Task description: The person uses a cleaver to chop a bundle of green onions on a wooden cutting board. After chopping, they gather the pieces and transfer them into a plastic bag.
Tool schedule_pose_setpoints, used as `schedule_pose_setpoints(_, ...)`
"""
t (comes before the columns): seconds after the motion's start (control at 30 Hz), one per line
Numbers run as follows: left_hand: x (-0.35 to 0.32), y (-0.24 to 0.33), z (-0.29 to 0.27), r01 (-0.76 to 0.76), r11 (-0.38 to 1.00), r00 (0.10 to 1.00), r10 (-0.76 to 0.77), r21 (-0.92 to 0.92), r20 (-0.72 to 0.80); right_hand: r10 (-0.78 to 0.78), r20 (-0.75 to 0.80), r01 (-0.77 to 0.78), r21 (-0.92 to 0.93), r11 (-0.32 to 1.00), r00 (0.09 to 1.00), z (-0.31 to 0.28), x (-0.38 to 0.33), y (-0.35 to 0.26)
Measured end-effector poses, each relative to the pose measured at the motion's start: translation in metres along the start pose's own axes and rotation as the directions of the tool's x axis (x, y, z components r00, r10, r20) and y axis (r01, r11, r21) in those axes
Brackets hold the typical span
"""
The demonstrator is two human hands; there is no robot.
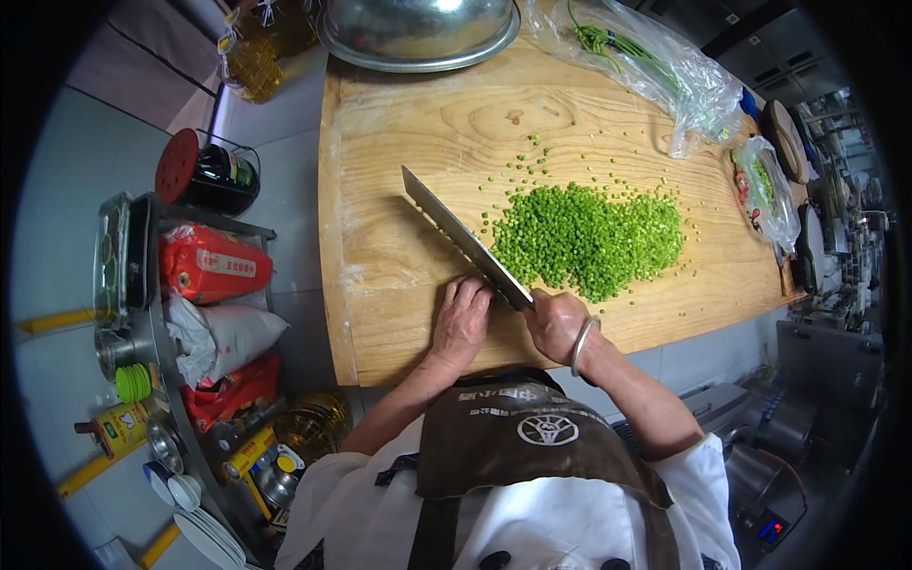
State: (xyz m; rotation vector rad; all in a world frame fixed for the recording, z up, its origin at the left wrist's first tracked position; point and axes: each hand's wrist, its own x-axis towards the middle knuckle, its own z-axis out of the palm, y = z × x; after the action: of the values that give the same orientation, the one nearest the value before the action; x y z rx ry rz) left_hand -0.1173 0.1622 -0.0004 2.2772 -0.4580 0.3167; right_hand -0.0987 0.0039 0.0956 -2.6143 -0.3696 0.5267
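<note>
Right hand: it (pixel 559 325) was closed around the handle of one knife, with one pale bangle (pixel 581 350) at the wrist.
Left hand: it (pixel 462 318) rested on the worktop, back up, fingers bent and close together, just left of the blade's handle end; whether it touched the steel, or held anything beneath, I could not tell.
Knife: the broad-bladed knife (pixel 467 241) lay over the near left part of the worktop, its long axis slanting from the right hand to the far left, tip away from the person.
Chopped green stems: one heap (pixel 584 237) sat right of the blade, darker at left, paler at right; the scattered bits were too many to count.
Worktop: one pale wooden surface (pixel 389 304), its grain showing.
Plastic bags: two, both clear; the larger (pixel 698 100) at far right held long green stems (pixel 608 40), the smaller (pixel 784 214) lay by the right edge.
Basin: one, shiny metal (pixel 418 33), at the far left edge.
</note>
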Motion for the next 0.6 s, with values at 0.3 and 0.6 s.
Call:
schedule_pose_setpoints(0.3,-0.002,-0.003,0.003,0.027,0.999,1.0,-0.027,-0.017,0.003,0.052,0.157,-0.04,-0.083,0.996,0.986,-0.03,-0.034,-0.016)
schedule_pose_setpoints(0.6,-0.005,-0.001,-0.002,0.047,0.996,0.996,-0.052,0.073,0.07,0.102,0.185,-0.097,-0.039,0.995,0.977,-0.004,0.001,-0.012)
